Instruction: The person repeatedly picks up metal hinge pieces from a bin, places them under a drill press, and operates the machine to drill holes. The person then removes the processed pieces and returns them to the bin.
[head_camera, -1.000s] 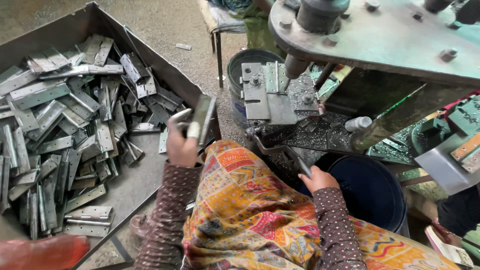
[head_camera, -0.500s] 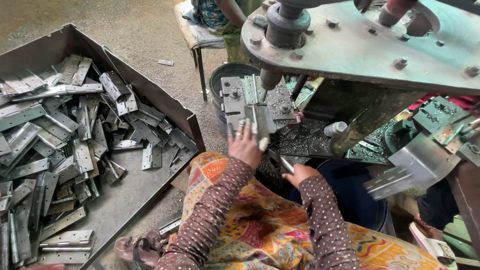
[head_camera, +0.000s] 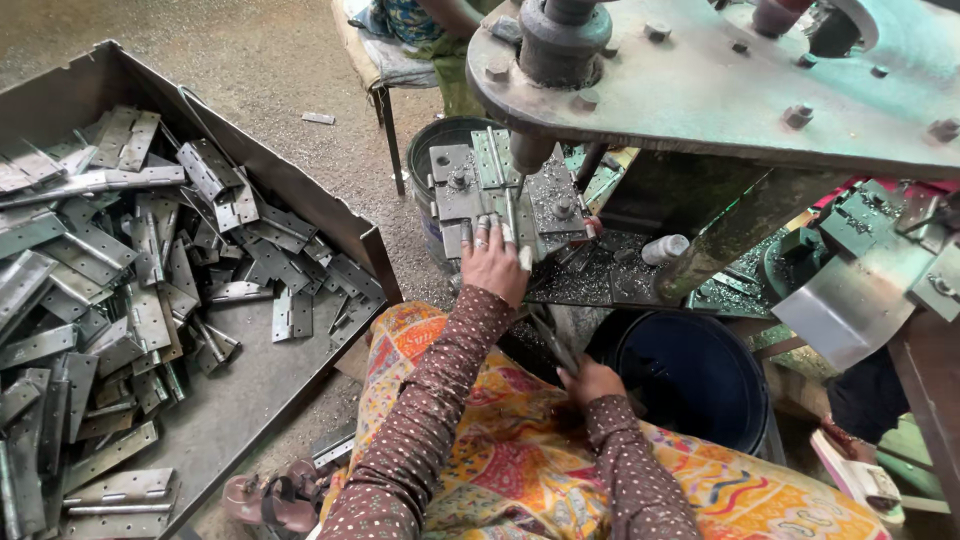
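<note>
Where left hand presses: hinge beyond fingertips.

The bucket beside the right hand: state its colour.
Dark blue, almost navy: the bucket shows best in the head view, just beyond the right hand.

One head-worn view looks steeply down from close above the lap, facing forward to the press far right, with the tray of hinges on the left.
</note>
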